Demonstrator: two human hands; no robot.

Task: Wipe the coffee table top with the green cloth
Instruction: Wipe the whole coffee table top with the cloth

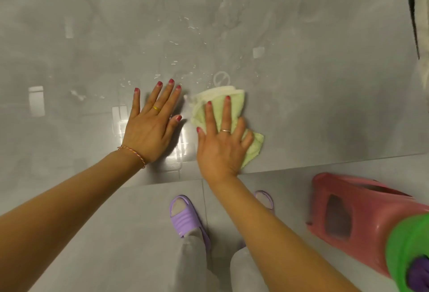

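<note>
The glossy grey coffee table top (301, 82) fills the upper part of the view, with water droplets (185, 68) scattered near its middle. A folded pale green cloth (204, 108) lies near the table's front edge. My right hand (222, 143) presses flat on the cloth, fingers spread over it. Just left of the cloth, my left hand (151, 124) rests palm down on the bare table, fingers apart, holding nothing.
The table's front edge (325, 159) runs across below my hands. On the grey floor stand my feet in purple slippers (185, 217). A pink plastic container (352, 219) lies at the right, with a green object (408, 252) at the lower right corner.
</note>
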